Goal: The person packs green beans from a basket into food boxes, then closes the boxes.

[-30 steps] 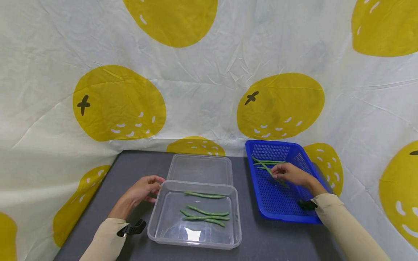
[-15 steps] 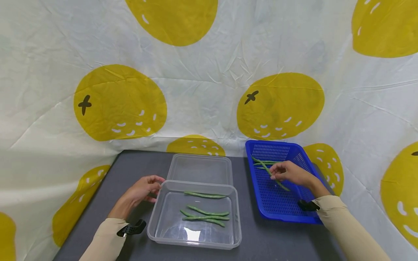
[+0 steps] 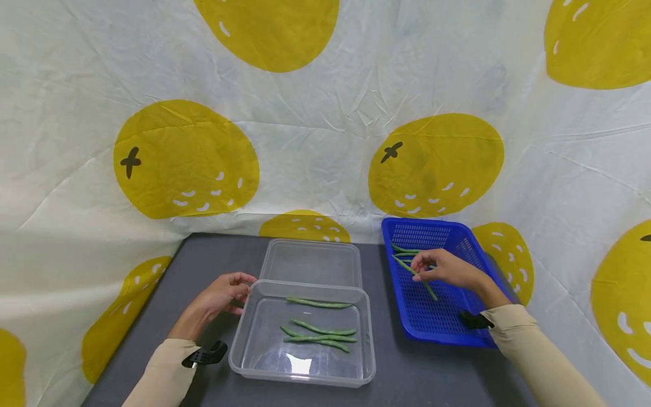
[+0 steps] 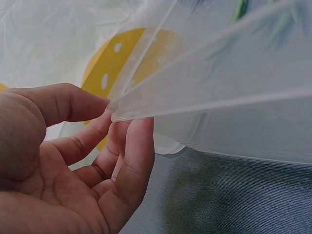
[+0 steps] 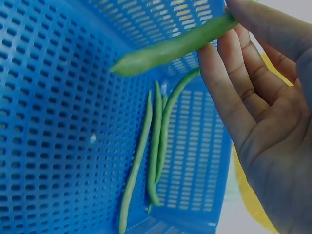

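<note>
In the head view, my right hand (image 3: 450, 268) is over the blue perforated basket (image 3: 432, 323) and pinches one green bean (image 3: 429, 290) between thumb and fingers. The right wrist view shows that green bean (image 5: 170, 50) lifted above several other beans (image 5: 155, 141) lying along the basket's end. My left hand (image 3: 221, 297) holds the far left corner of a clear plastic container (image 3: 256, 362); in the left wrist view thumb and fingertips pinch its rim (image 4: 139, 107). Several green beans (image 3: 321, 339) lie in the container, with one bean (image 3: 319, 303) apart near its far wall.
A clear flat lid (image 3: 311, 262) lies behind the container on the dark grey table (image 3: 229, 257). The basket stands right of the container, with a strip of table between them. A white cloth (image 3: 315, 164) printed with yellow fruit hangs behind the table.
My right hand has moved slightly left and raised the pinched green bean from the others in the basket. The left hand and the container have stayed in place.
</note>
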`<state>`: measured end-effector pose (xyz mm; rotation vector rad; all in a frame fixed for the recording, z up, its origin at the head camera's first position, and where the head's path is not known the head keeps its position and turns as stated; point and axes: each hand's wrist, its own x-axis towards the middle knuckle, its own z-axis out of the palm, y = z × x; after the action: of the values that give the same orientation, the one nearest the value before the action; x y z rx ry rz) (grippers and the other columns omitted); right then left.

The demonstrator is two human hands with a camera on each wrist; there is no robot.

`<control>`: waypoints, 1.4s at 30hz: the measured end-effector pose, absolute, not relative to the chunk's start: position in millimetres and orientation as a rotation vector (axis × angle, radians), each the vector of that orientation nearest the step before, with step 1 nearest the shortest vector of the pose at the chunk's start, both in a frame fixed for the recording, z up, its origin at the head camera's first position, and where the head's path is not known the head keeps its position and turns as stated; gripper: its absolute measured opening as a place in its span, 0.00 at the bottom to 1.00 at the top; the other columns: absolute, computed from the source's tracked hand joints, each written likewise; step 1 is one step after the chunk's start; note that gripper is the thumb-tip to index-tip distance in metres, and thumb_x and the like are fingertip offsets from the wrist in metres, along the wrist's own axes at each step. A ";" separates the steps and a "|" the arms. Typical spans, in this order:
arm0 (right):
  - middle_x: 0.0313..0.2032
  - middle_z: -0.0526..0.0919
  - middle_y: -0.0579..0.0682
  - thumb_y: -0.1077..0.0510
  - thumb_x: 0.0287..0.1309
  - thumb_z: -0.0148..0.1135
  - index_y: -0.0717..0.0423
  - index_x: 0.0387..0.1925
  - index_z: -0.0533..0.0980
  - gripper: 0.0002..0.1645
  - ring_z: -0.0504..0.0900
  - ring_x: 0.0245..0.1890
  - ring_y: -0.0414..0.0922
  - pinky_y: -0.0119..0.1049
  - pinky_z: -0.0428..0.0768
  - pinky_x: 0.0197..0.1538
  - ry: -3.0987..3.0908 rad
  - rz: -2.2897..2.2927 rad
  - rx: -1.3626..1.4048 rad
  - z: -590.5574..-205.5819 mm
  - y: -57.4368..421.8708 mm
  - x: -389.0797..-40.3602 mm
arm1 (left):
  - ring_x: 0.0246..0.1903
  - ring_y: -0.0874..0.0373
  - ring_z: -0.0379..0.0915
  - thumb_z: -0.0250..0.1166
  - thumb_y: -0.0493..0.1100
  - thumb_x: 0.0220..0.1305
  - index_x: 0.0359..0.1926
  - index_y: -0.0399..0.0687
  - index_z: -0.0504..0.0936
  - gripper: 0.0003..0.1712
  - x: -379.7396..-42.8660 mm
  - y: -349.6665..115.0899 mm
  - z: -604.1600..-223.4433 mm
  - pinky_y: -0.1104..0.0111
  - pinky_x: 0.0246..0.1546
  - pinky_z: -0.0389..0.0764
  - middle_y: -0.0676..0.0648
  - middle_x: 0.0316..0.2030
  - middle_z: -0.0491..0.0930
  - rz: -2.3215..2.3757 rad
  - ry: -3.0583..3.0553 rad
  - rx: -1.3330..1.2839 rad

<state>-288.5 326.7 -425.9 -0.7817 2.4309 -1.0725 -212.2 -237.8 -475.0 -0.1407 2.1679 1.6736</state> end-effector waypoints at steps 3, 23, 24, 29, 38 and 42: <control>0.36 0.84 0.50 0.57 0.63 0.69 0.63 0.45 0.79 0.14 0.82 0.36 0.47 0.35 0.82 0.42 2.423 -1.075 -0.793 -424.0 321.4 -288.8 | 0.35 0.51 0.80 0.58 0.37 0.68 0.59 0.33 0.75 0.21 -212.5 -238.0 -475.2 0.57 0.33 0.86 0.34 0.42 0.82 1.672 2.170 -0.142; 0.39 0.83 0.51 0.58 0.63 0.69 0.58 0.44 0.80 0.11 0.83 0.39 0.48 0.37 0.83 0.45 2.268 -1.159 -0.946 -406.7 264.2 -276.1 | 0.36 0.51 0.81 0.57 0.36 0.68 0.61 0.31 0.74 0.22 -212.1 -236.7 -474.6 0.59 0.30 0.85 0.35 0.42 0.83 1.678 2.157 -0.127; 0.39 0.83 0.51 0.58 0.63 0.69 0.59 0.45 0.80 0.11 0.83 0.38 0.48 0.37 0.83 0.45 2.264 -1.157 -0.954 -406.2 261.5 -275.4 | 0.36 0.51 0.81 0.57 0.36 0.67 0.61 0.31 0.74 0.22 -212.2 -236.6 -474.6 0.59 0.30 0.85 0.35 0.42 0.83 1.679 2.155 -0.126; 0.37 0.84 0.52 0.58 0.63 0.69 0.56 0.44 0.81 0.10 0.83 0.36 0.51 0.37 0.84 0.43 2.233 -1.143 -0.958 -406.4 248.8 -271.8 | 0.36 0.51 0.81 0.57 0.36 0.68 0.61 0.31 0.74 0.22 -211.7 -236.1 -473.9 0.58 0.31 0.85 0.35 0.42 0.83 1.674 2.154 -0.127; 0.35 0.84 0.51 0.57 0.63 0.69 0.55 0.44 0.81 0.10 0.82 0.33 0.51 0.37 0.83 0.38 2.203 -1.136 -0.986 -407.6 230.5 -263.9 | 0.36 0.51 0.81 0.57 0.37 0.68 0.61 0.31 0.73 0.23 -211.9 -236.0 -472.6 0.58 0.31 0.85 0.36 0.42 0.83 1.671 2.149 -0.121; 0.36 0.84 0.51 0.57 0.63 0.69 0.56 0.44 0.81 0.11 0.82 0.35 0.48 0.36 0.83 0.39 2.174 -1.143 -1.003 -409.2 222.3 -262.2 | 0.36 0.51 0.81 0.57 0.36 0.67 0.61 0.30 0.73 0.23 -212.3 -236.4 -472.6 0.58 0.31 0.85 0.36 0.41 0.83 1.680 2.142 -0.119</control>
<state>-262.2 222.3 -409.2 -1.0027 2.1738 -1.1427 -212.3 -236.4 -472.6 -0.1194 2.1424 1.6796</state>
